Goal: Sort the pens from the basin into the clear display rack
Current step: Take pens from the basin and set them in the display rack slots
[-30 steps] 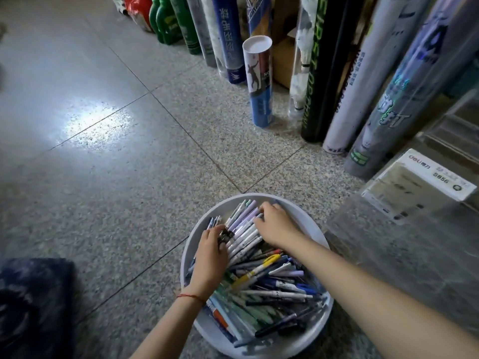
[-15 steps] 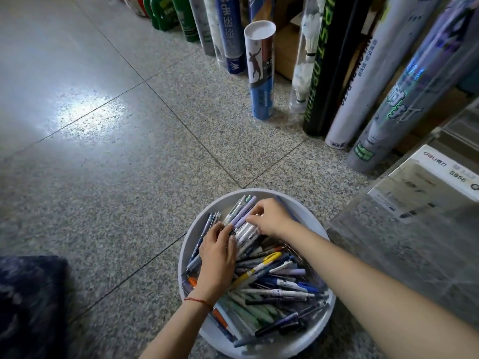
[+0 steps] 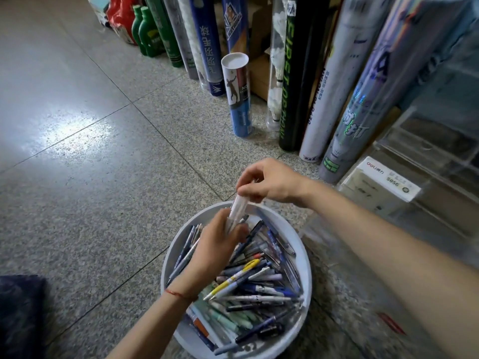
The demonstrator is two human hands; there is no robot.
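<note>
**Both hands lift a bunch of pens over the basin**

Speckled floor tiles point(image 3: 103, 177) fill the view from 7 to 11 o'clock. The clear rack point(image 3: 435, 161) stands at 3 o'clock, with a row of tall tubes point(image 3: 293, 86) at 12 to 1 o'clock. The white basin point(image 3: 308, 266) sits at 6 o'clock, heaped with pens point(image 3: 254, 288). At its 12 o'clock edge, a blurred bunch of pale pens point(image 3: 237, 213) tilts upward. The right hand point(image 3: 272, 185) pinches its top end, and the left hand point(image 3: 217, 244) grips its lower end with curled fingers. A red string point(image 3: 178, 295) circles the left wrist.
</note>
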